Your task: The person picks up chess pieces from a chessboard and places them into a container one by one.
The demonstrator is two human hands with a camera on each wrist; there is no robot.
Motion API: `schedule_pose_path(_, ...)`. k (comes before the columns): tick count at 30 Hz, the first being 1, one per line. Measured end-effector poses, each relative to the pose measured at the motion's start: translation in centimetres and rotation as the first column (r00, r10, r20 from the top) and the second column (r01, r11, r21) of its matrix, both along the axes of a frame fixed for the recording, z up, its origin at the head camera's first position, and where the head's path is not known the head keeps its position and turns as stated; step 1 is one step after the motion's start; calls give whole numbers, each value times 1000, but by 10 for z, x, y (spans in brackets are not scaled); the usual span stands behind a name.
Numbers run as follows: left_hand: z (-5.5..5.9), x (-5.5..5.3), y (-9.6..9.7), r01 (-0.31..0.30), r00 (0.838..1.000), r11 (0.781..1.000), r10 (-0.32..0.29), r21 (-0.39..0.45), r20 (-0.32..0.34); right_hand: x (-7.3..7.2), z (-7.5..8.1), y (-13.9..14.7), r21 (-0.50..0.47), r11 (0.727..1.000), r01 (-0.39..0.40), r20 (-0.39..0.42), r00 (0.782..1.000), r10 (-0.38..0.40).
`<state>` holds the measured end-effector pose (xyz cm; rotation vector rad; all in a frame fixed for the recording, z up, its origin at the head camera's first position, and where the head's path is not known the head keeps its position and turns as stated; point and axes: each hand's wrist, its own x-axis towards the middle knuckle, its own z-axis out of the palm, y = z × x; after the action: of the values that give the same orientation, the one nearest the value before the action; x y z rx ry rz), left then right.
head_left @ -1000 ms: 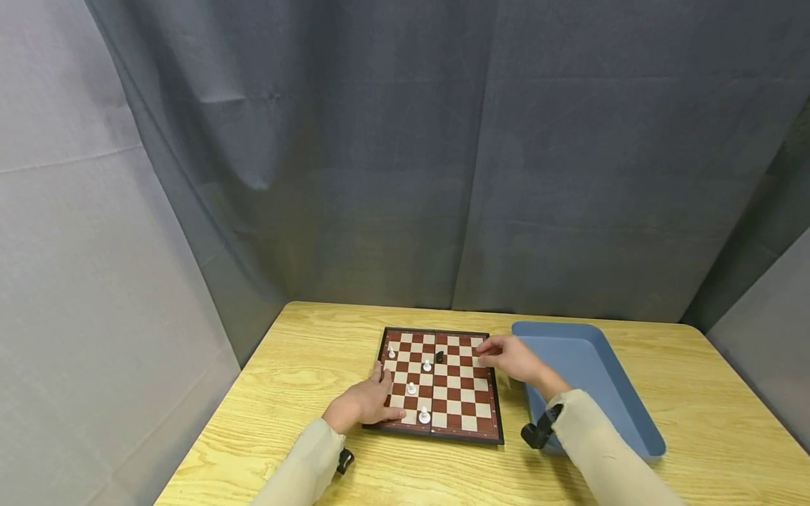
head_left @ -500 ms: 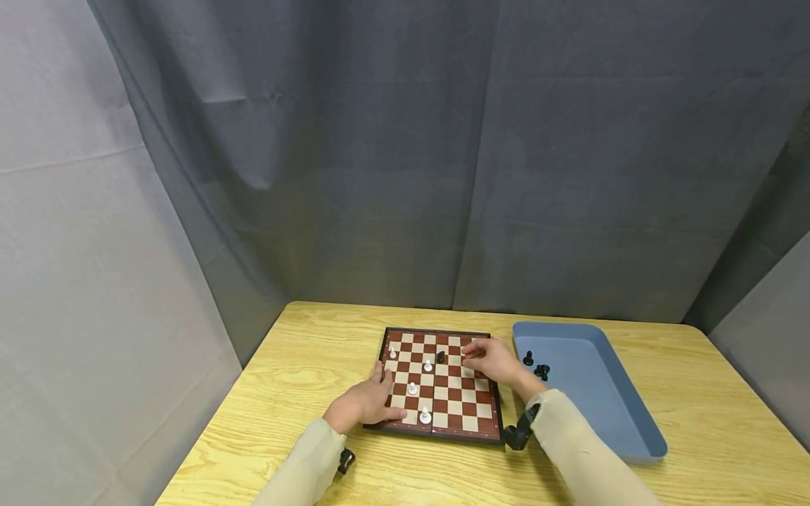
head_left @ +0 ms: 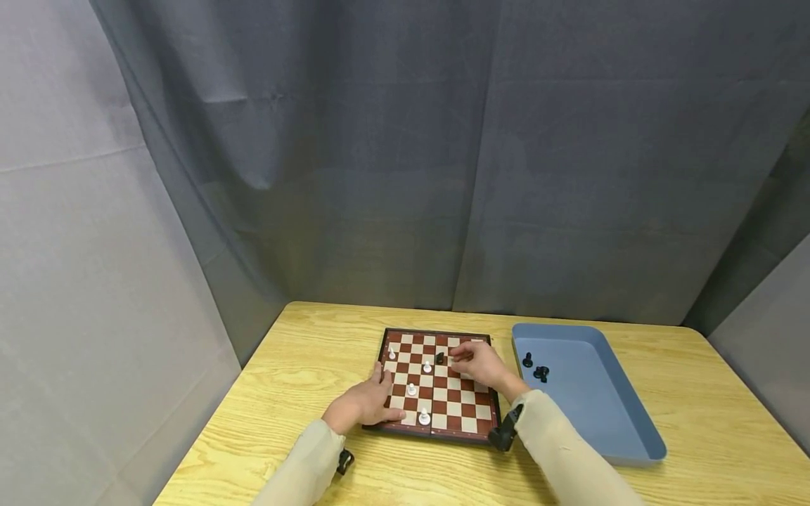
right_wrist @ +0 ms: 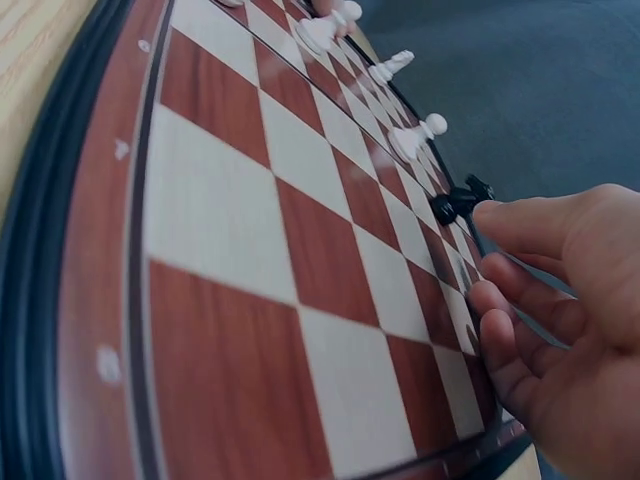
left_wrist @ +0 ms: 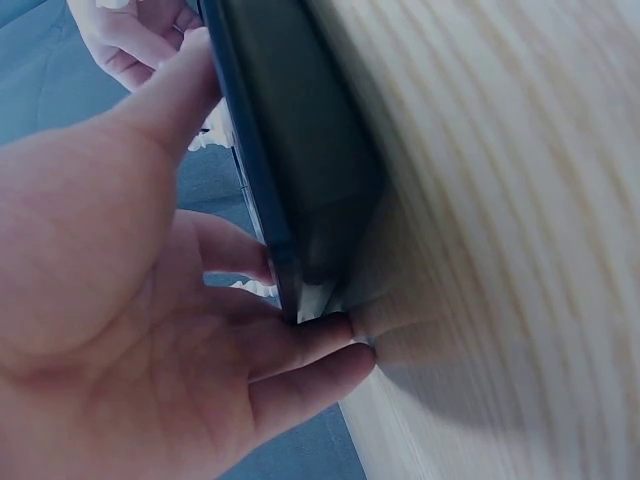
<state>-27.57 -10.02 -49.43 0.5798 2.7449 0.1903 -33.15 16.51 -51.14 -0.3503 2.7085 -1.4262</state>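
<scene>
A chessboard [head_left: 453, 405] with red-brown and cream squares lies flat on the table. My left hand [head_left: 363, 403] rests at its near left corner; in the left wrist view, the thumb lies over the near edge and other fingers touch the side and the tabletop. My right hand [head_left: 481, 364] reaches in over the board's right half with fingers apart. Close to its fingertips stands a black chess knight [head_left: 439, 358]; the right wrist view has this knight [right_wrist: 462, 200] just beyond the thumb tip, and contact cannot be told. Several white chess pieces [head_left: 411, 389] stand on the left half.
A blue tray [head_left: 633, 400] lies right of the chessboard, under reach of the right forearm. Black chess pieces [head_left: 541, 374] lie at its left side. Wooden tabletop [head_left: 310, 351] surrounds both, with a grey curtain [head_left: 380, 176] behind.
My right hand has moved left from the board's right edge to beside the black knight. Its forearm uncovered the black pieces in the tray. My left hand has stayed in place.
</scene>
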Motion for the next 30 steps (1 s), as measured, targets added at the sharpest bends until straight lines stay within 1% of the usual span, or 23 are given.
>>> schedule_pose_path(6,1,2,0,-2,1000,1000,2,5,-6,-2,-3,-11,2,1000,10,-51,999,-10)
schedule_pose_path(13,1,1,0,1,1000,1000,-1,-1,-7,-4,-8,-21,9,999,36,-38,999,-36)
schedule_pose_path(20,0,1,1,-10,1000,1000,10,8,2,-5,-9,-25,30,998,52,-38,998,-50)
schedule_pose_path(30,-1,-1,-1,-12,1000,1000,12,12,5,-8,-10,-28,90,995,42,-54,998,-37)
